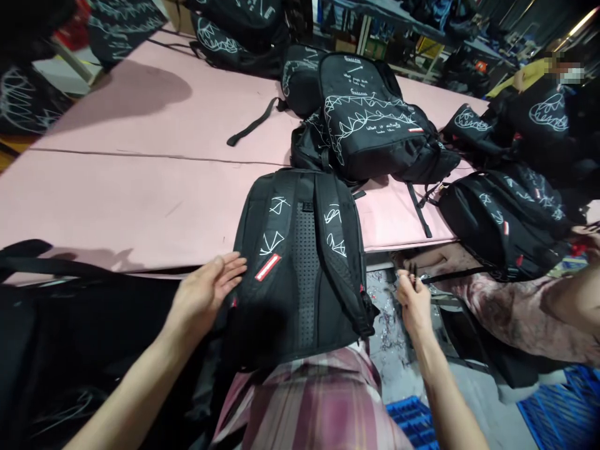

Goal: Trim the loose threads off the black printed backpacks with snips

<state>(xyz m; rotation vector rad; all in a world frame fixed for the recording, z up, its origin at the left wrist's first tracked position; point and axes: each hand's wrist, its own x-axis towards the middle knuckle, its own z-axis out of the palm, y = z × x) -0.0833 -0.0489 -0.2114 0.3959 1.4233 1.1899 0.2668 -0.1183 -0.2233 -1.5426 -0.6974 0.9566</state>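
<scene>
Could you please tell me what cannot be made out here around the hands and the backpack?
Head view:
1. The small dark thing pinched by the right hand: too small to name.
2. The nearest backpack: front lies face down; bottom hidden by plaid clothing.
3. The white writing on the farther backpack: too small to read.

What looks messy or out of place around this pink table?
Shiny scraps litter the floor by the right hand, which pinches a small dark thing. A loose strap trails across the table. The backpack touched by the left hand overhangs the edge.
</scene>
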